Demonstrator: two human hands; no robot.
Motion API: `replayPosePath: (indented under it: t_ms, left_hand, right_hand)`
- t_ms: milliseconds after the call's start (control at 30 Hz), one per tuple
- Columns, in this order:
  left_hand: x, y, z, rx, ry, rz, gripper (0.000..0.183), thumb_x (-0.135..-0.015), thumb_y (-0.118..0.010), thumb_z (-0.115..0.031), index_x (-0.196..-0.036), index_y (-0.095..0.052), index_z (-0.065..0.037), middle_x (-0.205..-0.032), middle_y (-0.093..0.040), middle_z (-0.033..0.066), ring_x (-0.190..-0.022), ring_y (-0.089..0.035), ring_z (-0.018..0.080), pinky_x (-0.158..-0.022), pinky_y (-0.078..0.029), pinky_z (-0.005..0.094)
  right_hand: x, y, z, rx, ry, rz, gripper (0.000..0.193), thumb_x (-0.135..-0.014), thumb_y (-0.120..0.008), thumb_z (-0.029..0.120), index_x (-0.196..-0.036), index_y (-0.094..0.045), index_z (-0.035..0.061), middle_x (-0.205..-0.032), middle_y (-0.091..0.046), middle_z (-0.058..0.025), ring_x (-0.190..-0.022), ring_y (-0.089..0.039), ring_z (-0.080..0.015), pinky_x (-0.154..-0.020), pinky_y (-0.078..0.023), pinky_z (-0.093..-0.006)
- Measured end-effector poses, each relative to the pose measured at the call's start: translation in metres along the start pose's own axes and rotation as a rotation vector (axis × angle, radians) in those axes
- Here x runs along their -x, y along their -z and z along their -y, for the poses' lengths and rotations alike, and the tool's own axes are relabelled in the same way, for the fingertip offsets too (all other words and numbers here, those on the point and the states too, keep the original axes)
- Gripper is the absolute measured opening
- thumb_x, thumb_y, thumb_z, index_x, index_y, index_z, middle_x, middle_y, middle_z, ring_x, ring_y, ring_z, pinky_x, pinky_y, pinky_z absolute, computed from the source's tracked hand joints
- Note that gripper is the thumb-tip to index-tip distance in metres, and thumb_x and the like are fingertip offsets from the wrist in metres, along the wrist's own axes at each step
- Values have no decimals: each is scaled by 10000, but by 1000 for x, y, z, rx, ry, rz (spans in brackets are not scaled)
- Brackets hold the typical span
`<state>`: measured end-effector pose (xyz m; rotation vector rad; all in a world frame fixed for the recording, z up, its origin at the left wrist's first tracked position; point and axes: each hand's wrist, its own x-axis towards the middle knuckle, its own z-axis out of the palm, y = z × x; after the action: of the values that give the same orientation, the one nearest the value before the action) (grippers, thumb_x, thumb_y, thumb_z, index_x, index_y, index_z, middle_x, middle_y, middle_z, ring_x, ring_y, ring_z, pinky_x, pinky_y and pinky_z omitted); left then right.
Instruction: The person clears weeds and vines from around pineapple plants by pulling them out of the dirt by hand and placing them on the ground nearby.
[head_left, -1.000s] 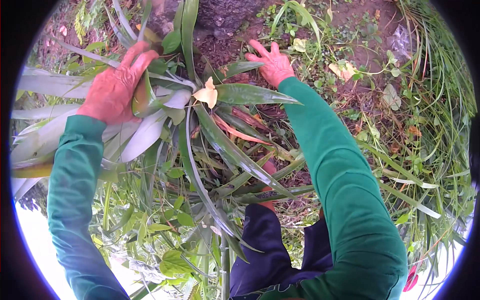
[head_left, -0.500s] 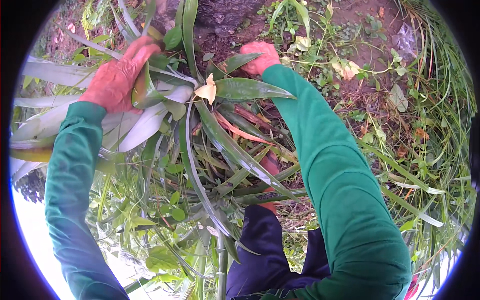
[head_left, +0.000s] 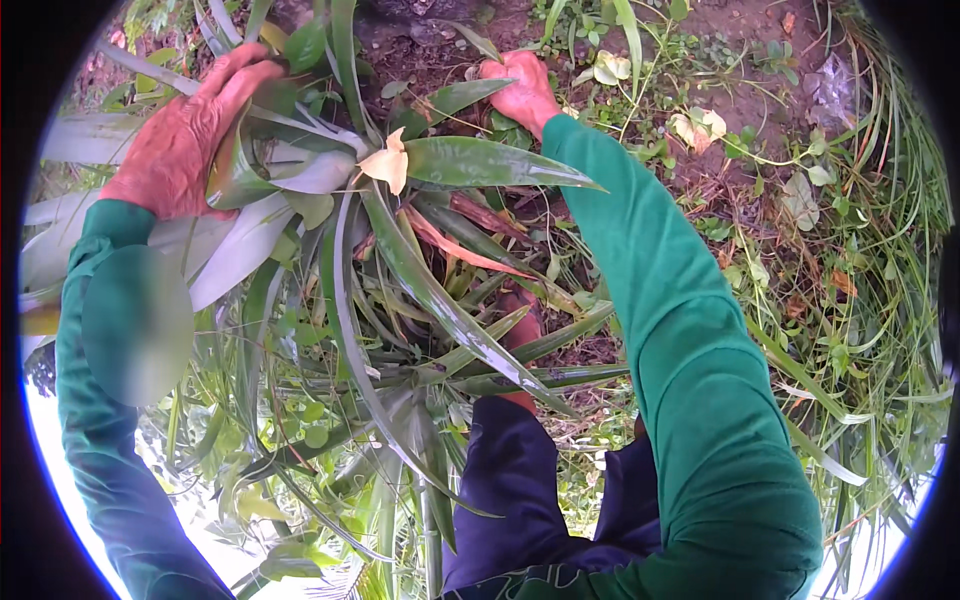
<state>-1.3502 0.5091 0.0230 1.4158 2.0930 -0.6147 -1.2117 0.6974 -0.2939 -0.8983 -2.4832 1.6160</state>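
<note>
A large spiky rosette plant, much like a pineapple plant (head_left: 480, 163), has long green and silvery strap leaves. My left hand (head_left: 190, 140) is closed around several of its leaves on the left side, fingers over the top. A dry tan leaf (head_left: 387, 162) rests at its middle. Beyond the plant's right side, my right hand (head_left: 522, 90) is closed low over the soil, beside the tip of one green leaf. Whatever it grips is hidden by the fingers. A narrow leaf (head_left: 478, 42) sticks up next to that fist.
Low creeping weeds (head_left: 640, 130) and bare brown soil (head_left: 730, 60) spread at the right. Crumpled clear plastic (head_left: 832, 92) lies there, with tall grass (head_left: 900, 250) along the edge. Reddish dried leaves (head_left: 465, 245) hang under the plant. My dark trousers (head_left: 515, 490) show below.
My left hand has moved left and slightly farther away, and the plant's middle has shifted the same way. The right hand has moved a little farther away, still closed.
</note>
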Motion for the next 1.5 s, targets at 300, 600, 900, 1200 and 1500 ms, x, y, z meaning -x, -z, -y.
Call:
replayPosePath:
  t_ms: [300,600,900,1200,1500]
  left_hand:
    - [1,4,-7,-170,107,83,1274,-303,-922,-125,-1392,-267,-211,-1494,-253,41,-1159,-526,376,-971,-480,482]
    - [0,3,-6,-172,47,90,1325,-303,-926,-132,-1425,-226,-219,-1512,-219,38,-1170,-518,381,-980,-475,482]
    - [-6,3,-11,-143,-5,51,1384,-304,-929,-138,-1463,-178,-231,-1531,-183,35,-1185,-508,386,-994,-468,477]
    - [-10,12,-31,-247,166,125,1364,-348,-943,-186,-1467,-170,-297,-1550,-142,-16,-1303,-439,323,-1016,-364,626]
    - [-1,7,-21,-333,67,53,1288,-410,-870,-96,-1471,-155,-237,-1528,-193,48,-1089,-594,352,-885,-486,491]
  right_hand:
    - [9,-22,16,-232,-83,-234,366,-750,-534,309,-632,-598,-32,-735,-601,-278,-763,-595,-474,-719,-484,-504]
    - [98,-24,6,-722,-362,-124,317,-807,-571,221,-597,-544,-14,-574,-531,-180,-555,-535,-279,-556,-381,-462]
    - [242,130,-88,653,-62,264,331,-815,-617,258,-1055,-664,36,-1214,-582,-127,-1076,-587,-304,-840,-514,-431]
    - [45,64,29,867,558,39,209,-818,-559,114,-982,-668,45,-1261,-514,-96,-1170,-495,-282,-760,-527,-433]
    - [45,24,27,755,125,100,291,-841,-521,152,-1064,-630,-2,-878,-704,-164,-751,-692,-351,-672,-545,-465]
